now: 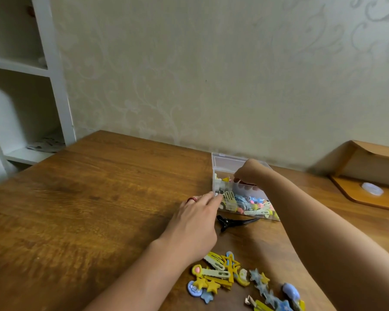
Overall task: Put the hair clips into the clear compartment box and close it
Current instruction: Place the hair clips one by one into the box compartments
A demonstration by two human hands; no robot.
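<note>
The clear compartment box (220, 161) stands open on the wooden table near the wall, its lid tipped back, with several pastel hair clips inside. My right hand (250, 170) hovers over a back compartment, fingers pinched on something small that I cannot make out. My left hand (195, 221) lies flat on the table, fingertips touching the box's left front corner. A black claw clip (231, 221) lies just in front of the box. A pile of yellow, blue and green hair clips (222, 274) sits near the table's front edge, below my left wrist.
The wooden table (88, 209) meets a wallpapered wall at the back. A white shelf unit (54, 86) stands at the left. At the right is a wooden stand (368, 194) with a small white round object on it.
</note>
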